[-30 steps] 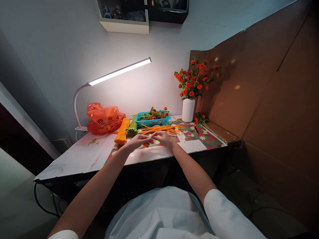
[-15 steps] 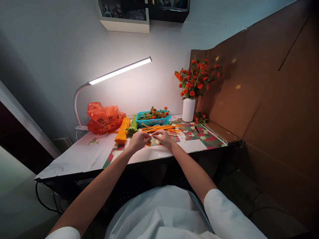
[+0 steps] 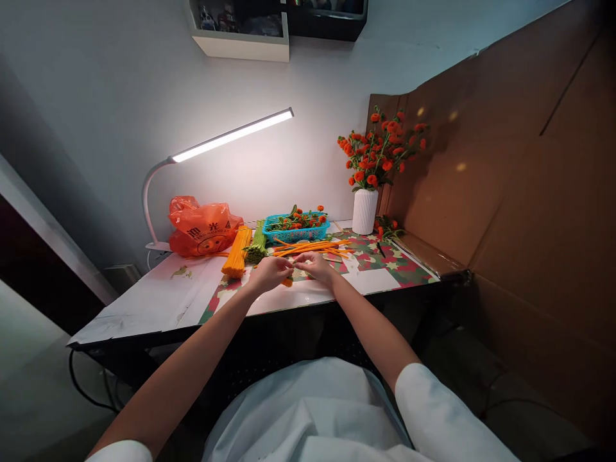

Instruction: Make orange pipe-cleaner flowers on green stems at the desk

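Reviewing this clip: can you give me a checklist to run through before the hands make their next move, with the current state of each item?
1. Both hands in view: ok; left hand and right hand work close together above the table.
2. Firm grip on the small orange piece by the left fingers: cannot tell, too small.
3. Work area lit: ok, desk lamp is on.
4. Loose orange strips gathered neatly: not ok, they lie spread and crossing.
5. Blue basket upright: ok, flowers inside.
6. White vase standing: ok, upright with red-orange flowers.
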A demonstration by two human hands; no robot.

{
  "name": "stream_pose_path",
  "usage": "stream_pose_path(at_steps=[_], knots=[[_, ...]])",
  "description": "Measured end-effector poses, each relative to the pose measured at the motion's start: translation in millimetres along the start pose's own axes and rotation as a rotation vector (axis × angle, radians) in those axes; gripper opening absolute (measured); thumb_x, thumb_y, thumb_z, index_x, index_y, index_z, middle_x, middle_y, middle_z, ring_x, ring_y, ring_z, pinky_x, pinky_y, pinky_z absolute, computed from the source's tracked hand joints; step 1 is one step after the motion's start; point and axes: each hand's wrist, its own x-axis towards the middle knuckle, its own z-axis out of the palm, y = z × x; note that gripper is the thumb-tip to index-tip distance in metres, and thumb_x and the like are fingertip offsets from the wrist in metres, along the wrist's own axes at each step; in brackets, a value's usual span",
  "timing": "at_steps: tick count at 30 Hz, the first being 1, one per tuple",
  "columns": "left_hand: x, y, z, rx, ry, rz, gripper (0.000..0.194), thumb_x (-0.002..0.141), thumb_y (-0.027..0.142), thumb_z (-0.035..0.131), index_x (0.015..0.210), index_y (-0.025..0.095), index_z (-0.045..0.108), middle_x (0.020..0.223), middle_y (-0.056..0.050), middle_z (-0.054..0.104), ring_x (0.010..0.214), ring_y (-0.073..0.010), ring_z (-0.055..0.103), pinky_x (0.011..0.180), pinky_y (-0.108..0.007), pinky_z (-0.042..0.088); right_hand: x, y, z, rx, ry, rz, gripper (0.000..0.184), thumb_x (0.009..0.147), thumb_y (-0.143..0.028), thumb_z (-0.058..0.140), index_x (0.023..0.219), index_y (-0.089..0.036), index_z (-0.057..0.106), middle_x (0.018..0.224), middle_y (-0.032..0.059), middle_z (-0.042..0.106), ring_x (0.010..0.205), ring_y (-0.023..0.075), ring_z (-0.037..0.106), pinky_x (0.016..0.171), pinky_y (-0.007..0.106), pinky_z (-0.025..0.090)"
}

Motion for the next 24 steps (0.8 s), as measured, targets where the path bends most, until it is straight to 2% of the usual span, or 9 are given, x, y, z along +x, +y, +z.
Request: stream_pose_path(at_steps=[5, 8, 10, 13, 15, 17, 19, 21, 24], knots=[[-6, 15, 1.1, 0.326, 0.133, 0.097, 0.016, 0.076, 0.027, 0.059, 0.071, 0.02, 0.072, 0.066, -0.003, 0.072, 0.065, -0.0175, 0.062, 0.073, -0.029, 0.043, 0, 0, 0, 0.01, 0.011, 0.003, 0.024, 0.07, -0.039, 0.072, 0.075, -0.016, 0.07, 0.08, 0.0038, 0.069, 0.081, 0.017, 0.062, 0.077, 0.03, 0.045], [-6, 14, 1.4, 0.315, 0.125, 0.086, 0.015, 0.075, 0.026, 0.059, 0.065, 0.02, 0.07, 0.063, -0.002, 0.07, 0.067, -0.0187, 0.062, 0.08, -0.032, 0.043, 0, 0, -1, -0.01, 0.006, -0.001, 0.025, 0.069, -0.041, 0.072, 0.074, -0.016, 0.07, 0.078, 0.0033, 0.068, 0.08, 0.017, 0.061, 0.077, 0.029, 0.045], [-4, 9, 1.0, 0.129, 0.063, 0.035, 0.018, 0.076, 0.032, 0.058, 0.069, 0.019, 0.07, 0.065, -0.003, 0.07, 0.067, -0.0187, 0.063, 0.075, -0.032, 0.046, 1, 0, -1, -0.012, 0.015, -0.001, 0.027, 0.068, -0.042, 0.073, 0.073, -0.016, 0.07, 0.078, 0.0035, 0.068, 0.08, 0.0172, 0.061, 0.077, 0.029, 0.045], [-1, -4, -1.4, -0.304, -0.146, -0.056, 0.031, 0.074, 0.044, 0.061, 0.079, 0.015, 0.07, 0.075, -0.008, 0.071, 0.069, -0.0196, 0.064, 0.068, -0.031, 0.048, 0, -3, -2, 0.031, 0.014, -0.002, 0.031, 0.066, -0.045, 0.074, 0.074, -0.016, 0.069, 0.08, 0.0035, 0.068, 0.081, 0.017, 0.061, 0.077, 0.029, 0.045], [0, -11, -3.7, -0.526, -0.279, -0.085, 0.038, 0.069, 0.048, 0.068, 0.082, 0.013, 0.071, 0.082, -0.011, 0.072, 0.077, -0.0214, 0.066, 0.07, -0.032, 0.049, -1, -6, -2, 0.068, -0.008, 0.003, 0.033, 0.065, -0.048, 0.074, 0.075, -0.016, 0.069, 0.081, 0.0029, 0.067, 0.079, 0.016, 0.06, 0.074, 0.028, 0.045], [1, -16, -5.5, -0.644, -0.364, -0.101, 0.041, 0.066, 0.05, 0.072, 0.084, 0.013, 0.071, 0.088, -0.013, 0.072, 0.084, -0.0232, 0.067, 0.072, -0.032, 0.049, -3, -9, -2, 0.087, -0.044, 0.016, 0.035, 0.066, -0.049, 0.073, 0.075, -0.016, 0.067, 0.079, 0.0023, 0.065, 0.076, 0.0145, 0.058, 0.071, 0.026, 0.044], [0, -16, -5.8, -0.657, -0.391, -0.115, 0.045, 0.065, 0.052, 0.073, 0.085, 0.013, 0.072, 0.09, -0.014, 0.072, 0.086, -0.0239, 0.067, 0.072, -0.032, 0.049, -5, -11, -1, 0.105, -0.079, 0.033, 0.036, 0.068, -0.05, 0.071, 0.075, -0.015, 0.065, 0.076, 0.0016, 0.063, 0.071, 0.0128, 0.055, 0.066, 0.025, 0.042], [0, -11, -4.2, -0.57, -0.328, -0.116, 0.046, 0.066, 0.054, 0.072, 0.085, 0.012, 0.072, 0.089, -0.014, 0.073, 0.082, -0.0233, 0.067, 0.07, -0.031, 0.049, -6, -11, 0, 0.132, -0.084, 0.043, 0.037, 0.069, -0.051, 0.069, 0.075, -0.015, 0.063, 0.073, 0.0008, 0.061, 0.068, 0.0114, 0.052, 0.062, 0.023, 0.04], [0, 0, 0.5, -0.303, -0.075, -0.074, 0.039, 0.069, 0.049, 0.069, 0.082, 0.012, 0.073, 0.079, -0.011, 0.073, 0.073, -0.0215, 0.067, 0.064, -0.029, 0.048, -4, -7, 2, 0.139, -0.046, 0.048, 0.037, 0.07, -0.051, 0.068, 0.076, -0.015, 0.062, 0.07, 0.0, 0.058, 0.064, 0.0104, 0.05, 0.057, 0.022, 0.038]])
